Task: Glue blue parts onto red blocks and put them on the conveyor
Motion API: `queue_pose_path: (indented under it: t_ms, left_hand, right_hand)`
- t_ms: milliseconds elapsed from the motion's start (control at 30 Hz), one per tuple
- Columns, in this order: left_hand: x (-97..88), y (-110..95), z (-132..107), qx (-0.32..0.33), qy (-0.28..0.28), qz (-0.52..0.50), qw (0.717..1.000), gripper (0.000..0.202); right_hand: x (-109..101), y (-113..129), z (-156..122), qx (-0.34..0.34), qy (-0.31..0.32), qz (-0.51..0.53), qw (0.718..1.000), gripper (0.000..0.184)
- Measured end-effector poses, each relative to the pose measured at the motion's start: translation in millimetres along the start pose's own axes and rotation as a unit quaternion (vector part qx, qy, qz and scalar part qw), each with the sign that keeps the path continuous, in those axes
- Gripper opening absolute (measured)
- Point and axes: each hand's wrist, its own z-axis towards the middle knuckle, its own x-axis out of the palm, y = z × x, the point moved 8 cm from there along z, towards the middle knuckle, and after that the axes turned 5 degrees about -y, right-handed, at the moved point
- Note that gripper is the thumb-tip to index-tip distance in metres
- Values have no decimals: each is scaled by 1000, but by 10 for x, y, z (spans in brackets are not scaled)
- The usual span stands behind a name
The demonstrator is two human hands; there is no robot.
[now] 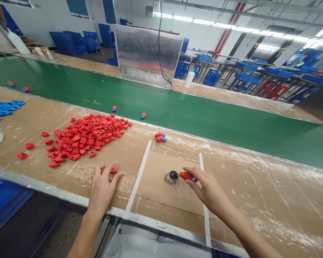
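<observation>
The hands were well apart. The right hand (208, 190) pinched a red plastic block (185, 175) just beside a round black-topped fitting (172, 176); the left hand (103, 190), open, sat by a red piece (113, 171) near the desk's front edge (161, 225).

Workbench, cardboard-topped with metal edge (129, 154). Contents:
- heap of red plastic parts (83, 138), ahead of the left hand (103, 190)
- single red part (113, 171), at that hand's fingertips
- blue plastic parts (2, 111), far left of it
- small red-and-blue cluster (160, 136), ahead of the right hand (211, 188)
- round metal fitting, dark top (172, 177), just beside that hand
- two white tape strips (138, 175), (204, 200), either side of the fitting
</observation>
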Motion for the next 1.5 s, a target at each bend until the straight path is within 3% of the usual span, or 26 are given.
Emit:
queue_pose_path:
  t_ms: [100, 267, 567, 733, 900, 967, 1167, 1300, 1500]
  left_hand:
    - [-38, 14, -7, -48, -5, 65, 997, 35]
    - [-28, -64, 4, -31, 26, 91, 995, 18]
    - [136, -231, -139, 8, 96, -124, 988, 22]
    - [351, -506, -299, -59, 186, -297, 935, 23]
    - [676, -804, -575, -143, 278, -471, 825, 25]
    - [756, -915, -663, -157, 299, -496, 800, 24]
    - [866, -1148, -785, -161, 329, -518, 773, 23]
    - [923, -1198, -816, -152, 333, -520, 772, 24]
    - [993, -1332, -947, -139, 385, -543, 733, 24]
  right_hand:
    - [61, 53, 27, -27, -10, -36, 999, 21]
    - [141, 156, 34, -63, -7, -68, 996, 21]
    - [187, 225, 28, -66, 19, -80, 994, 22]
    - [199, 226, 28, -67, 14, -86, 994, 23]
    - [194, 231, 24, -67, 15, -90, 994, 24]
    - [186, 238, 20, -70, 14, -90, 993, 24]
    - [213, 237, 17, -69, 11, -81, 994, 23]
    - [216, 242, 29, -67, 11, -87, 994, 24]
    - [-32, 233, 42, -26, -47, -34, 998, 23]
